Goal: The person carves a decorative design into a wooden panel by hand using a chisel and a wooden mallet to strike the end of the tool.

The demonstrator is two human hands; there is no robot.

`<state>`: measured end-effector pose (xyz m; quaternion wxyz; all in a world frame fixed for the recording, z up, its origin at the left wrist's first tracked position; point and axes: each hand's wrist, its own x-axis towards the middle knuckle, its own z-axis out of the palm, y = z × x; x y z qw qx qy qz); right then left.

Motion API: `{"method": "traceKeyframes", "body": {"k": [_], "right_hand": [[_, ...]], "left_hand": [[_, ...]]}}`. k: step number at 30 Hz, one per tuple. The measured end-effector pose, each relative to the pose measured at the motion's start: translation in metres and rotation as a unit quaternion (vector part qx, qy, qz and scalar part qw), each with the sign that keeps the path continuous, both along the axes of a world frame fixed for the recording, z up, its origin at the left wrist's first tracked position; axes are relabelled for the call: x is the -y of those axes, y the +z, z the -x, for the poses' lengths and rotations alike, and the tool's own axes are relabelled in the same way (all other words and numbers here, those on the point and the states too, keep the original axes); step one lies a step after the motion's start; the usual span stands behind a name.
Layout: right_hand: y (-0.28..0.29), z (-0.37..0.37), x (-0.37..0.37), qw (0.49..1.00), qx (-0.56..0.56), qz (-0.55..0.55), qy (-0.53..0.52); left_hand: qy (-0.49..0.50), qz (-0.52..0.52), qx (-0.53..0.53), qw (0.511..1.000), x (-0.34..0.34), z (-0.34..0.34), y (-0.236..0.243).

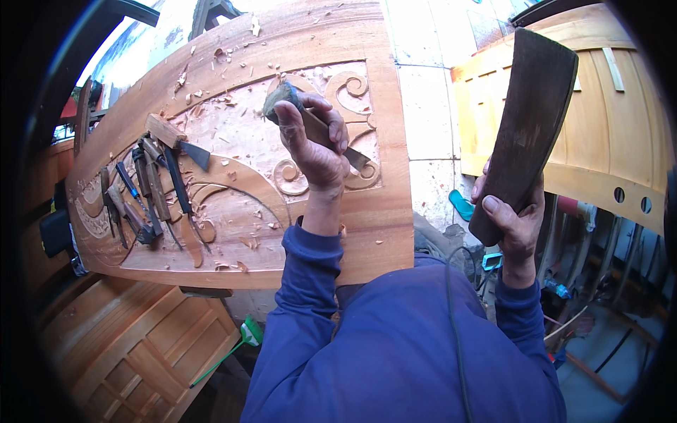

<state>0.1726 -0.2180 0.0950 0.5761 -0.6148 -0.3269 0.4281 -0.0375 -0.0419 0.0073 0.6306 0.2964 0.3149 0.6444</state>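
My left hand (317, 151) is closed around a chisel (315, 128). Its blunt handle end points up to the left, and the flat blade slants down to the right over the scrollwork. Below it lies a wooden panel (391, 134) with carved curls and recessed ground. Off to the right, my right hand (518, 225) grips the lower end of a dark wooden mallet (532, 106), long and flat like a paddle, held up in the air apart from the chisel.
Several carving tools (151, 176) lie bunched on the panel's left part, by a wooden block (164, 131). Shavings (185, 76) are scattered over it. Another wooden door (592, 113) stands at right, a panelled door (166, 345) at lower left near a green brush (251, 331). A teal slipper (461, 205) lies on the floor.
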Motion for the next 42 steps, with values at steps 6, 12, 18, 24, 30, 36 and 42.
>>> {"method": "traceKeyframes", "body": {"k": [6,12,18,24,30,36,42], "right_hand": [[0.007,0.003,-0.023,0.998,-0.006,-0.051,0.031],[0.038,0.006,-0.093,0.979,0.11,-0.159,0.069],[0.101,0.048,-0.185,0.906,0.33,-0.202,0.168],[0.091,0.009,-0.216,0.698,0.569,-0.245,0.36],[0.047,-0.001,-0.225,0.599,0.679,-0.227,0.358],[0.041,0.0,-0.231,0.769,0.542,-0.223,0.254],[0.028,-0.005,-0.223,0.642,0.669,-0.187,0.325]], "left_hand": [[0.004,-0.003,-0.013,1.0,0.002,-0.003,0.0],[0.041,0.036,-0.065,0.996,0.008,-0.013,-0.001],[0.043,0.055,-0.052,0.996,0.003,-0.019,0.006],[0.013,0.042,-0.089,0.995,0.005,-0.022,0.006],[0.001,0.078,-0.077,0.994,-0.002,-0.024,0.004],[-0.023,0.076,-0.087,0.993,-0.007,-0.027,0.003],[-0.078,0.074,-0.218,0.97,-0.006,-0.017,0.011]]}}
